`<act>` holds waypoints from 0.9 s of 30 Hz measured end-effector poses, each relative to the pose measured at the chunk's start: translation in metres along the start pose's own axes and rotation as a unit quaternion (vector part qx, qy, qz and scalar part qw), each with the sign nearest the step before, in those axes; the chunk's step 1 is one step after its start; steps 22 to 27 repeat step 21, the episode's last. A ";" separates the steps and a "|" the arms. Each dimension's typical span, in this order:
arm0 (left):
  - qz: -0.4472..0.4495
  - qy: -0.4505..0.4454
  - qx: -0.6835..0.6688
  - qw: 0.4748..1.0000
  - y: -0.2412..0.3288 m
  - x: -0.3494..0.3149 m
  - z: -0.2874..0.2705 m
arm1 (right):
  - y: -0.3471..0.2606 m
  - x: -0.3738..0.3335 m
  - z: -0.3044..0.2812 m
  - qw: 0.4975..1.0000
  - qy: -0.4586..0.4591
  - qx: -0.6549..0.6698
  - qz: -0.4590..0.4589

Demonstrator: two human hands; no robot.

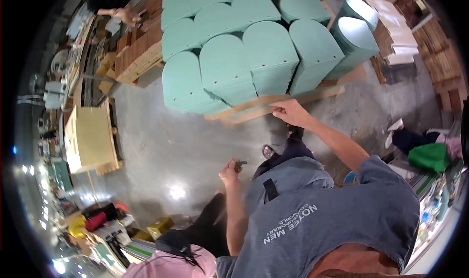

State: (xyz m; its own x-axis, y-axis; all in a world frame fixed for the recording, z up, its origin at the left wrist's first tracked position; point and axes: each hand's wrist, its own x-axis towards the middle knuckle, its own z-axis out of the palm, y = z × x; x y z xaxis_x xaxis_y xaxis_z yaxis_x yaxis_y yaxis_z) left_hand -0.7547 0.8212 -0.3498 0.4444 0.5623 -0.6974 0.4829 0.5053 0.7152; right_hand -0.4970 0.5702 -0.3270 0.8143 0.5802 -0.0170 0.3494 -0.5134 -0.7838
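My left hand (230,171) is closed around a small dark handheld tool (241,164), held low over the grey floor in front of my body. The tool's exact kind is too small to make out. Reaching forward, my right hand (292,113) is at the near edge of the pallet load, its index finger stretched out and thumb apart. Its fingertips are beside a pale green strip (248,114) along the brown base; no grip on it shows. Above that hand stand tall stacks of light green, round-topped panels (271,46), with small holes near their lower edges.
A pale yellow block-like stack (93,139) sits on a pallet at left. Reddish-brown boards (139,56) are piled beyond it. White sheets (396,31) are stacked at far right. One person in pink (173,263) is close at lower left; another (110,2) is at the far left.
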 end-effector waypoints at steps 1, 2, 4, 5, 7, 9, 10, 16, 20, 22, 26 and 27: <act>-0.005 -0.001 -0.012 1.000 0.000 0.000 0.002 | -0.024 -0.003 -0.017 0.997 0.024 0.057 -0.048; 0.001 0.000 -0.026 1.000 -0.001 0.000 0.001 | -0.045 0.002 -0.032 0.997 0.014 0.050 -0.052; 0.007 0.005 -0.057 0.998 -0.006 0.001 -0.002 | -0.074 0.025 -0.053 0.979 0.090 -0.045 -0.175; 0.006 0.004 -0.062 0.998 -0.009 0.002 -0.004 | -0.081 0.035 -0.056 0.979 0.088 -0.049 -0.177; 0.014 -0.016 -0.065 0.998 -0.014 0.006 -0.008 | -0.092 0.054 -0.058 0.990 0.073 -0.053 -0.113; 0.009 -0.012 -0.057 0.998 -0.015 0.006 -0.007 | -0.086 0.068 -0.045 0.984 0.095 -0.038 -0.144; 0.002 -0.004 -0.046 0.999 -0.014 0.006 -0.006 | -0.085 0.073 -0.040 0.988 0.103 -0.048 -0.100; 0.015 -0.009 -0.058 0.998 -0.008 0.003 -0.003 | -0.075 0.087 -0.019 0.990 0.132 -0.034 -0.039; 0.022 -0.016 -0.046 0.999 -0.008 0.004 -0.008 | -0.066 0.091 -0.008 0.991 0.133 0.007 -0.022; 0.021 -0.016 -0.040 0.999 -0.009 0.005 -0.009 | -0.065 0.092 -0.006 0.991 0.130 0.008 -0.020; 0.021 -0.016 -0.040 0.999 -0.009 0.005 -0.009 | -0.065 0.092 -0.006 0.991 0.130 0.008 -0.020; 0.021 -0.016 -0.040 0.999 -0.009 0.005 -0.009 | -0.065 0.092 -0.006 0.991 0.130 0.008 -0.020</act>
